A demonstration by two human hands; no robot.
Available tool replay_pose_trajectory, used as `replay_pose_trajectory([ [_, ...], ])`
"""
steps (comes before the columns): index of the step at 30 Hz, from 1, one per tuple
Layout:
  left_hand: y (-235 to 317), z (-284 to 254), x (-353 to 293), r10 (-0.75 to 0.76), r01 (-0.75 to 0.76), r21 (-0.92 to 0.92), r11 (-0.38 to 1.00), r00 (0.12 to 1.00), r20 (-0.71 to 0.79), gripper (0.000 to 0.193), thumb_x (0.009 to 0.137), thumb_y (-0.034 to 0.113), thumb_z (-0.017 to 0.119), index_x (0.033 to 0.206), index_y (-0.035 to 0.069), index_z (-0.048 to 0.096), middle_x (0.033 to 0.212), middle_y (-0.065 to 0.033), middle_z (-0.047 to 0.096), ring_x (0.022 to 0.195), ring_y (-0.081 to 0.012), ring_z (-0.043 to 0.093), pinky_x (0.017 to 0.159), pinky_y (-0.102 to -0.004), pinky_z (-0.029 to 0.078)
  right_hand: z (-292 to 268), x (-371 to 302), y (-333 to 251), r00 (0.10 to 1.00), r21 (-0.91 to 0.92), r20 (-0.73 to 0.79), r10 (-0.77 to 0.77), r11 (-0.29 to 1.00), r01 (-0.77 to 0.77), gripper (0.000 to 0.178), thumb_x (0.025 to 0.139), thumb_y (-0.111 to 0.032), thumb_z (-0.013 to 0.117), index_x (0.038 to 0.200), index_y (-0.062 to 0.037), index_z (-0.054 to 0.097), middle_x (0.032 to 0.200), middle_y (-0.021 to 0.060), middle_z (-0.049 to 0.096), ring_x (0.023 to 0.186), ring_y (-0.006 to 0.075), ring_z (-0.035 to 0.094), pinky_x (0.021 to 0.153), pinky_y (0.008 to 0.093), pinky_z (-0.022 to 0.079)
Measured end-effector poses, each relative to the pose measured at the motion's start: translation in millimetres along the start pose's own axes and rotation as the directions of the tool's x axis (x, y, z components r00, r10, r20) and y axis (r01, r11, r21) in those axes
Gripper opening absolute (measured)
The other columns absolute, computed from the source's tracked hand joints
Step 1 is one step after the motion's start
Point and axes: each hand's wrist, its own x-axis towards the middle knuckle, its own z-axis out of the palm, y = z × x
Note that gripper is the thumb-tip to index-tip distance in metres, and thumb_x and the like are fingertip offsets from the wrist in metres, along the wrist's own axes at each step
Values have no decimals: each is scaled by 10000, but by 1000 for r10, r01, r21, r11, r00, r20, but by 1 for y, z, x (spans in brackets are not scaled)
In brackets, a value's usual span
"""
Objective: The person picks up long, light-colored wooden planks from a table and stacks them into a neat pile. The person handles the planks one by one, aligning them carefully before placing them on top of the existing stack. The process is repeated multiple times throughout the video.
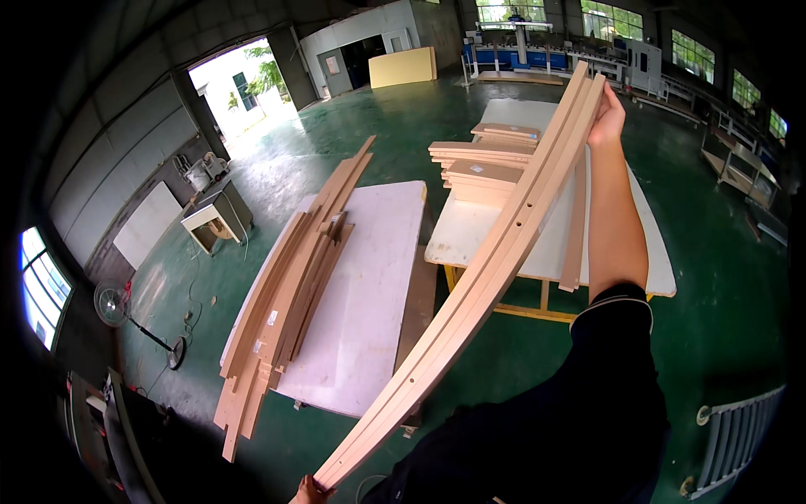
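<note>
A long, pale wooden board [464,296] with a groove along its length and a few small holes slants across the view, held between my two hands. My right hand [608,119] is closed round its far upper end, arm stretched out. At the near lower end, my left hand [311,491] grips the board at the bottom edge of the view; only part of that hand shows. The board passes over the gap between two white-topped tables. Beneath its far half stand stacks of shorter wooden pieces [483,181] on the right table [642,227].
On the left table [369,277] lies a pile of long wooden strips [281,302], some overhanging its near edge. A single strip [575,235] lies on the right table. Further off are a standing fan [111,304], a small bench machine [217,217], a yellow panel [403,67] and blue machinery [537,59].
</note>
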Motion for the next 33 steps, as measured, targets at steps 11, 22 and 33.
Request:
replay_pose_trajectory([
  [11,-49,37,-3,190,-100,559,823,976,-105,653,898,582,567,1255,35,544,970,-125,661,788,-230,644,663,-328,542,5,-3,7,989,166,-37,141,977,-133,338,919,-310,595,1141,-61,648,1163,111,673,1082,282,626,953,398,485],
  [22,-10,10,1,-70,48,193,980,992,108,594,756,395,795,1168,27,576,1029,-204,654,889,-382,624,756,-459,516,-4,12,16,999,127,-17,51,991,-49,421,904,-318,607,1215,-34,604,1217,124,647,1108,290,613,964,404,489],
  [33,-11,18,0,-38,33,112,993,998,43,655,689,399,834,1167,51,554,1091,-206,625,1011,-398,604,850,-464,505,-26,46,0,945,62,321,58,995,-82,529,936,-439,516,1299,-56,552,1140,208,608,1035,396,571,859,471,489],
])
